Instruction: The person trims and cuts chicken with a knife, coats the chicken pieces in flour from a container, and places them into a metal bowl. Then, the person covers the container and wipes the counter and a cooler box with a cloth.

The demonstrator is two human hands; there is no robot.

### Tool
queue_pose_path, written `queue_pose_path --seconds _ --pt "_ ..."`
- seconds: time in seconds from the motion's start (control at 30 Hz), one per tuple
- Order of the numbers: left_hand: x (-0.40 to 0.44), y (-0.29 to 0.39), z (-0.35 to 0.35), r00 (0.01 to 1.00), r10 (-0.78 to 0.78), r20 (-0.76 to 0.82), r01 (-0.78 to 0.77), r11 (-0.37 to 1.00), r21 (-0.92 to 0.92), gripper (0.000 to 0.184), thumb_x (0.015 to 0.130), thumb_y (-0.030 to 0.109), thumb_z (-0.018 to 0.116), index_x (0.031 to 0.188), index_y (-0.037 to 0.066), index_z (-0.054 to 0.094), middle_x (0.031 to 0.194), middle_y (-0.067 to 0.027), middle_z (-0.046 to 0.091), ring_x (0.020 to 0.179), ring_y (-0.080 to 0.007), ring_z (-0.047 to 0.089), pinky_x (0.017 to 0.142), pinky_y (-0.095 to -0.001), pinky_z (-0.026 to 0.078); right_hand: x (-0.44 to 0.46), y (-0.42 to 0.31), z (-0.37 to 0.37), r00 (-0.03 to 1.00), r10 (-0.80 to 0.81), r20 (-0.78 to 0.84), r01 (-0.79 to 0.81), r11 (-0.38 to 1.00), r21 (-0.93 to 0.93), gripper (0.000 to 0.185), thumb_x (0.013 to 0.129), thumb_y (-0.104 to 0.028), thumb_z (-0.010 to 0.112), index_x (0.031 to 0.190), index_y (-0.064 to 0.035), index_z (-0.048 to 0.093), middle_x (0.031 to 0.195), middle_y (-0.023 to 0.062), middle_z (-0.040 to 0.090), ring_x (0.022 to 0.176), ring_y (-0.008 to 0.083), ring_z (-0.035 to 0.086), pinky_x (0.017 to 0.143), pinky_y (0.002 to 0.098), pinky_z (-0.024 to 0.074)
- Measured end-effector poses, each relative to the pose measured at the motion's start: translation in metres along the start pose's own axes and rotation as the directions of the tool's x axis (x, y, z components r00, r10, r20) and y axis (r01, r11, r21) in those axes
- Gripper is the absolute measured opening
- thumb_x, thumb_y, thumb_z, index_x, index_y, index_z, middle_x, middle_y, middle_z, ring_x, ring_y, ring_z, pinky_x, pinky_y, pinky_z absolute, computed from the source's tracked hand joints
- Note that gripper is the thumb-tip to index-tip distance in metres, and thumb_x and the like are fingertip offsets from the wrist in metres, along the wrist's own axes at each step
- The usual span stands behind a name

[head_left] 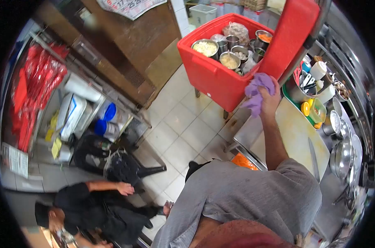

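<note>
My right hand is closed on a crumpled purple cloth, which lies against the near right corner of a red cooler box. The cooler's red lid stands raised on the right. Inside the box are metal containers of chopped food, among them a pale shredded one and an orange one, with plastic bags between them. Low beside my grey shirt, my left hand shows only in small part; its fingers are too small and covered to read.
A cutting board with a knife lies on the right counter, near bottles, bowls and a utensil pot. A co-worker in black is at lower left, by a black plastic stool. Shelves with red bags line the left.
</note>
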State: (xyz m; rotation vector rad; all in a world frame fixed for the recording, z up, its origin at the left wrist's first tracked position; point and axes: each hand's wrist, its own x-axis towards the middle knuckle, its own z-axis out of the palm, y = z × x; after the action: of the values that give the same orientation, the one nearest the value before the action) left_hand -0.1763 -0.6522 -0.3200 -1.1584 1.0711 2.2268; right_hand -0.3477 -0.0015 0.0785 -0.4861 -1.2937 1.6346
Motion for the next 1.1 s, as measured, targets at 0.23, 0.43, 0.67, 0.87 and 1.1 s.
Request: queue_pose_path --seconds 0.23,0.43,0.67,0.87,1.1 --pt "0.128 0.269 0.241 0.946 0.319 0.051 -0.321 0.908 0.268 0.017 0.086 0.017 0.051 0.101 0.010 0.054 0.082 -0.0031 0.056 0.064 -0.0181 0.054 0.051 -0.0290 0.041 0.048 -0.022 0.011 0.981 0.066 -0.183 -0.032 0.983 0.181 0.083 0.070 -0.006 0.063 0.140 -0.0099 0.018 0.123 0.0137 0.045 0.107 0.0248 0.048 0.092 0.0345 0.0396" --pt "0.223 0.370 0.436 0.904 0.280 0.322 -0.383 0.865 0.324 0.017 0.086 0.016 0.051 0.101 0.009 0.054 0.090 -0.0026 0.057 0.070 -0.0169 0.053 0.052 -0.0285 0.039 0.066 0.017 0.025 0.868 -0.145 -0.474 0.103 0.988 -0.115 0.077 0.069 -0.014 0.066 0.134 -0.0073 0.026 0.123 0.0150 0.047 0.110 0.0281 0.050 0.096 0.0401 0.0383" --pt "0.317 0.394 0.580 0.934 -0.022 0.357 -0.154 0.875 0.458 0.014 0.087 0.020 0.052 0.099 0.011 0.053 0.083 -0.0026 0.058 0.064 -0.0165 0.053 0.050 -0.0271 0.038 0.063 0.028 0.030 0.824 -0.264 -0.500 0.071 0.926 -0.371 0.080 0.063 -0.018 0.064 0.134 -0.0036 0.028 0.117 0.0124 0.049 0.106 0.0246 0.050 0.093 0.0350 0.0379" --pt "0.391 0.436 0.739 0.898 -0.119 0.424 -0.176 0.785 0.594 0.014 0.088 0.019 0.050 0.100 0.010 0.052 0.081 -0.0036 0.057 0.061 -0.0162 0.052 0.049 -0.0269 0.039 0.068 0.013 0.140 0.773 -0.216 -0.596 0.049 0.957 -0.284 0.086 0.061 -0.016 0.061 0.138 -0.0049 0.024 0.121 0.0132 0.047 0.110 0.0248 0.047 0.095 0.0342 0.0362" --pt "0.467 0.466 0.918 0.744 -0.307 0.593 -0.273 0.670 0.690 0.021 0.088 0.018 0.050 0.108 0.010 0.052 0.085 -0.0041 0.060 0.065 -0.0166 0.055 0.050 -0.0271 0.041 0.075 0.050 0.242 0.759 -0.454 -0.467 0.457 0.882 -0.115 0.062 0.083 -0.021 0.053 0.136 -0.0059 0.026 0.105 0.0124 0.056 0.090 0.0179 0.057 0.077 0.0307 0.0498"
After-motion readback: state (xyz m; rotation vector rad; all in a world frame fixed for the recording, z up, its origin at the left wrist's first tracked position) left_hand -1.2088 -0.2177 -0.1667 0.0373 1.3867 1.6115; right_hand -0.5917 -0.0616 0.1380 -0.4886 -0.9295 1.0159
